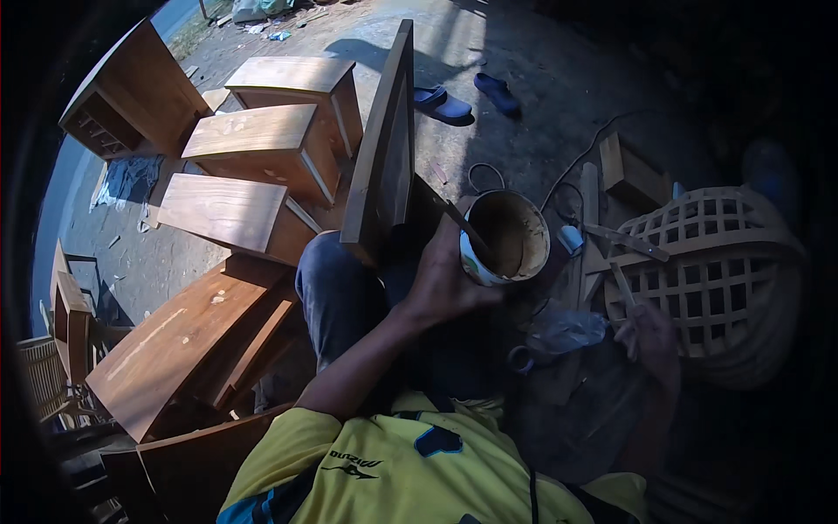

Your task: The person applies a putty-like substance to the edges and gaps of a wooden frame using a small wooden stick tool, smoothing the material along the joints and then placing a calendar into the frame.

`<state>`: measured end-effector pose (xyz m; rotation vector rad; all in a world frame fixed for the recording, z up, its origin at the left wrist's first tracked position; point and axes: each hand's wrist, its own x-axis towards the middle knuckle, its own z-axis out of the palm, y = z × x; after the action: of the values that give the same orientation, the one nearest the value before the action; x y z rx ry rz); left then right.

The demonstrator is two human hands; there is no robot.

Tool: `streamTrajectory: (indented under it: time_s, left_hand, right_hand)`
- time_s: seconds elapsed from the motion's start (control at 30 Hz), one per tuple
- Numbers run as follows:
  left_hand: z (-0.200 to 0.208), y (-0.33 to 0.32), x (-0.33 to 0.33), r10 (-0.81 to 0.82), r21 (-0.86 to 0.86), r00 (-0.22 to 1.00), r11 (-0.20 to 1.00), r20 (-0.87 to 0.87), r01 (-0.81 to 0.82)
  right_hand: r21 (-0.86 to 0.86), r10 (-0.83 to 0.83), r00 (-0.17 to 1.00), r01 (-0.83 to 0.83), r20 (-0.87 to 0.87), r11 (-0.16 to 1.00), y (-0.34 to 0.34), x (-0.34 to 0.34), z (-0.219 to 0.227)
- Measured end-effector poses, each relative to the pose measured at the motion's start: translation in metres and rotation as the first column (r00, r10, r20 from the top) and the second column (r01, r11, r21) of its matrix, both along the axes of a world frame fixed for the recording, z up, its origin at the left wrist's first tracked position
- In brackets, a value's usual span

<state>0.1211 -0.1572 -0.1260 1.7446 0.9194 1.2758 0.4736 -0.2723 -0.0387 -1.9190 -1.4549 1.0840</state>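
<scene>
My left hand (pixel 445 279) is wrapped round a tub (pixel 532 266) with brown paste smeared inside, tipped so that its mouth shows. A dark flat stick (pixel 467 229) leans into the paste over the tub's left rim. In shadow at the right, my right hand (pixel 653 339) is closed on a thin, pale flat strip (pixel 623 286) that points up and away; its exact kind is hard to make out. Directly behind the strip is a lattice-sided basket (pixel 724 288). A wooden drawer (pixel 377 162) stands on edge by my knees, just left of the tub.
Several wooden drawers (pixel 249 135) and a long wooden panel (pixel 166 349) fill the left side. A wooden case (pixel 144 92) stands at the far left. Beyond lie blue clogs (pixel 443 103). A clear plastic bag (pixel 567 332), a tape roll (pixel 521 359) and a cable (pixel 580 162) lie at the right.
</scene>
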Motion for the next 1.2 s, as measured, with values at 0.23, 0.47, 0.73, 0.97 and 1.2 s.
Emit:
streamTrajectory:
  time_s: [0.23,0.47,0.73,0.97,1.2]
  left_hand:
    - [-0.012,-0.003,0.003,0.071,0.167,0.991,0.985,-0.111,-0.052]
    - [-0.010,0.000,0.005,-0.034,-0.028,0.990,0.999,0.141,0.038]
    - [-0.012,-0.013,0.027,-0.245,0.145,0.951,0.951,-0.189,0.274]
    - [0.020,-0.033,0.030,-0.196,0.150,0.901,0.951,-0.386,0.271]
    - [0.098,-0.065,-0.004,-0.813,0.407,0.206,0.471,0.545,0.783]
  right_hand:
    - [-0.152,0.198,0.903,-0.273,-0.381,0.950,0.041,-0.073,0.010]
    - [-0.253,0.214,0.976,-0.201,0.026,0.946,0.021,-0.024,-0.037]
    - [0.330,0.171,0.982,-0.135,-0.083,0.934,0.054,-0.086,-0.034]
    - [0.033,-0.043,0.982,0.049,-0.185,0.998,0.029,-0.060,-0.052]
    - [0.104,-0.365,0.926,0.374,-0.101,0.921,0.043,0.010,-0.131]
